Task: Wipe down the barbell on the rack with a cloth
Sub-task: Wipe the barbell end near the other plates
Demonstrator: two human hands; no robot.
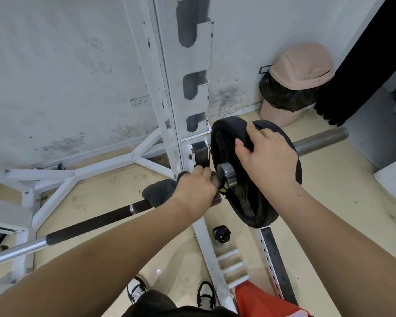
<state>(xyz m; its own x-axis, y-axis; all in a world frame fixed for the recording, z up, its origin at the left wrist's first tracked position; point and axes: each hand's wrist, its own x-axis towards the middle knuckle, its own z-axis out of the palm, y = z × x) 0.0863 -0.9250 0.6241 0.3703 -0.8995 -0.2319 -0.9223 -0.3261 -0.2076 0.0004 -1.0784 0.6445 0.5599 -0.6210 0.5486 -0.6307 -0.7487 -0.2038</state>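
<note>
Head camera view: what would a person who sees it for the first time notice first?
The eye goes first to the two bare hands in the centre. The right hand grips the top rim of a black weight plate, and the left hand holds a dark grey cloth round the barbell beside the white rack upright. Behind, in the corner, stands a pink bin.

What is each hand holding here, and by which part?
The left hand grips the grey cloth bunched round the barbell; the right hand holds the weight plate by its upper rim.
</note>
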